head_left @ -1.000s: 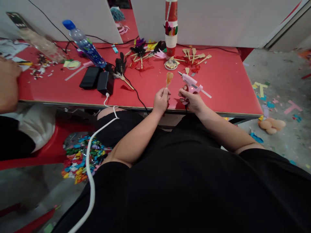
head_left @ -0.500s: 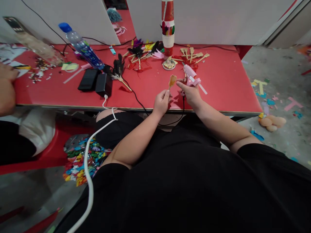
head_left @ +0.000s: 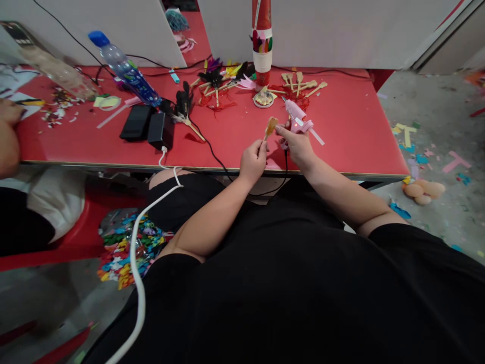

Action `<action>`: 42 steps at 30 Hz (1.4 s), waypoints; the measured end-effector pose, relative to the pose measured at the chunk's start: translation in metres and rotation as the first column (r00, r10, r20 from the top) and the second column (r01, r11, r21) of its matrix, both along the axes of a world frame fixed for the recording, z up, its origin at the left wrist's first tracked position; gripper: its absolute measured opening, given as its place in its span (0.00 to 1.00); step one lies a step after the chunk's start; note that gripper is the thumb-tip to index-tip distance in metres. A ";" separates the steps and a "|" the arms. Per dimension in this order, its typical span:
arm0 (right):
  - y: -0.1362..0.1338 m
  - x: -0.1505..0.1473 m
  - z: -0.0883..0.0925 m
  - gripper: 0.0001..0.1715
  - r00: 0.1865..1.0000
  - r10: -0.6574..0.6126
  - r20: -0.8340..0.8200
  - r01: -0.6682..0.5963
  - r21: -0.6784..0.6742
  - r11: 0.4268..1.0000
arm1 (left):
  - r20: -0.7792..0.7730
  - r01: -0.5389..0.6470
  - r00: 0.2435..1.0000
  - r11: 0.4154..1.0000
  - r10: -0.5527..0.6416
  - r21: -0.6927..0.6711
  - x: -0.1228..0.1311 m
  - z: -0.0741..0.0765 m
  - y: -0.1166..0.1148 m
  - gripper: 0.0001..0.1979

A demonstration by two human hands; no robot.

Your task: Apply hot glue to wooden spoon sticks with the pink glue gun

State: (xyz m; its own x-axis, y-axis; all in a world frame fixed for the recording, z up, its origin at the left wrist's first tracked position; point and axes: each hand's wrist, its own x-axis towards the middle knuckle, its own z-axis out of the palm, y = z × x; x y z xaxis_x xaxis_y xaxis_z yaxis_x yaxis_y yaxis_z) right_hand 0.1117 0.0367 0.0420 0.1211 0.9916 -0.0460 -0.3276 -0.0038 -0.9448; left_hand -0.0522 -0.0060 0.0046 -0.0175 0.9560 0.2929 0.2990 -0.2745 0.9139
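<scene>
Rightward goes the amber-headed stick (head_left: 271,125), mid-frame, pinched by the left hand (head_left: 253,161); the right hand (head_left: 298,145) curls its fingers round the glue gun (head_left: 295,111); head apparently coated, no feathers yet.

Over the red bench (head_left: 341,131), the left hand (head_left: 253,161) pinches 1 wooden stick (head_left: 271,125) by its handle; the right hand (head_left: 300,146) holds 1 pink glue gun (head_left: 296,115), nozzle pointing away from the body.

Backed by pale panels (head_left: 322,35) parted by a narrow gap; furnished with a red-topped counter (head_left: 348,131) and, at left, a red seat (head_left: 91,225); floored in grey concrete (head_left: 428,101); dimly lit.
</scene>
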 end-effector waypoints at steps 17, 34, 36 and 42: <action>-0.015 0.001 0.015 0.32 0.999 0.031 0.019 -0.032 0.055 0.998 | 0.358 0.313 0.900 0.940 -0.248 -0.136 0.003 -0.003 0.012 0.38; 0.008 0.019 -0.025 0.26 0.978 -0.003 0.207 -0.052 0.261 0.964 | 0.200 0.208 0.960 0.977 -0.197 -0.035 0.002 -0.006 0.008 0.33; 0.007 0.019 -0.026 0.24 0.974 -0.004 0.226 -0.057 0.260 0.964 | 0.165 0.200 0.967 0.980 -0.194 -0.021 0.001 -0.005 0.008 0.33; 0.006 0.018 -0.025 0.27 0.982 0.002 0.189 -0.050 0.252 0.967 | 0.090 0.180 0.980 0.984 -0.179 0.001 0.000 -0.005 0.007 0.31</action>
State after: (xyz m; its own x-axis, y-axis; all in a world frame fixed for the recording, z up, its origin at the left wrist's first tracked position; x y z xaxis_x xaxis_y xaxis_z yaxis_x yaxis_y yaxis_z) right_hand 0.1299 0.0423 0.0169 0.0777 0.9704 0.2288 -0.1497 0.2383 -0.9596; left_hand -0.0525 0.0014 -0.0005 0.1289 0.9480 0.2911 0.1629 -0.3098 0.9368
